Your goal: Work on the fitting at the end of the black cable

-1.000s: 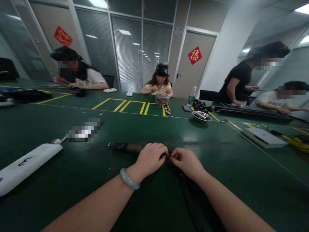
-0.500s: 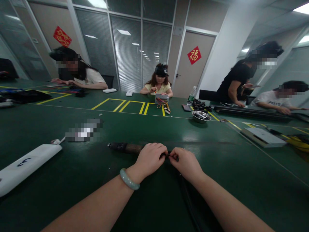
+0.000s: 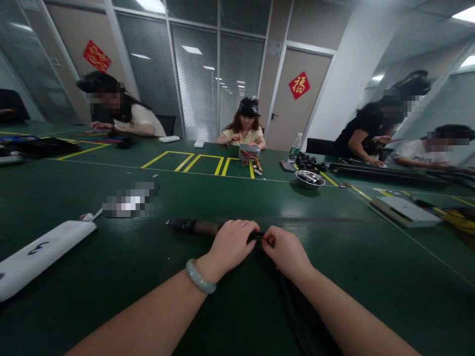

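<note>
A dark, rod-shaped handle [image 3: 203,227] with a ridged black collar, a small metallic tip and a brown middle section lies on the green table [image 3: 122,262]. My left hand [image 3: 237,242], with a pale green bangle on its wrist, is closed over its right end. Just beside it my right hand [image 3: 285,249] pinches a thin black cord-like piece that runs between the two hands. A long black cable-like strip [image 3: 293,311] trails from below my right hand toward the table's near edge. My fingers hide how the pieces join.
To the left lies a white power strip-like case [image 3: 48,254] marked 3, near a pixelated object [image 3: 129,200]. Farther off are a metal bowl [image 3: 310,180], a water bottle [image 3: 296,146], a grey box with wires [image 3: 250,151] and a flat grey box [image 3: 406,211]. Several people sit or stand around.
My hands are slightly farther apart, showing a bit more of the black piece between them. The person standing at right has leaned lower.
</note>
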Tool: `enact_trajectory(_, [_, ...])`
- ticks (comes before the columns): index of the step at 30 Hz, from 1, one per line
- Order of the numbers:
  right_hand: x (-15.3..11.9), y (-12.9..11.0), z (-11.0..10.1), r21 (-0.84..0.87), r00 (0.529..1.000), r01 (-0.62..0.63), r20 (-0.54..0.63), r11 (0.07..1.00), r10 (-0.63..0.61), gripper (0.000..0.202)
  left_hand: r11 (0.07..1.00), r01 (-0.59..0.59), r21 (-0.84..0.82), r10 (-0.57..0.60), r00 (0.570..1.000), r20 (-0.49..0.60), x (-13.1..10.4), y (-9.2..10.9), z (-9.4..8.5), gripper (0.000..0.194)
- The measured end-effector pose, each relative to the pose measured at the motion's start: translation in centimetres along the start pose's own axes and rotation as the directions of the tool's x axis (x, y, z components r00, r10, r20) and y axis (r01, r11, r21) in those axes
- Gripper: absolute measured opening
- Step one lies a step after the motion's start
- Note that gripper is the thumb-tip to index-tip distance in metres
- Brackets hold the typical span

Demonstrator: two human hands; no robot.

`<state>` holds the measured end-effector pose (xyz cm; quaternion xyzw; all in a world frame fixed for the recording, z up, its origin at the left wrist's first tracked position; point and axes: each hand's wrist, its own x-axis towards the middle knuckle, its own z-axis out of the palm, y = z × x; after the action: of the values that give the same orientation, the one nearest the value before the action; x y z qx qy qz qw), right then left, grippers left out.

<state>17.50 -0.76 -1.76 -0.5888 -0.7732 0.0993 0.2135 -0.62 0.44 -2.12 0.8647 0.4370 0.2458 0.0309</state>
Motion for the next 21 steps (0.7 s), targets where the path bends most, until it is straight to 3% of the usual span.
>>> enact_trajectory(12, [0.16,0.30,0.19,0.220,0.997,-0.068,0.046,0.973,0.059,0.008,1.000,-0.018,-0.003,0.018,1.000,0.001,0.05,0.06,0.02,0.004])
enact_trajectory(21, [0.27,0.74,0.29,0.226,0.991,-0.112,0.103,0.968,0.091,0.008,1.000,-0.016,0.003,0.016,1.000,0.020,0.00,0.02,-0.13,0.008])
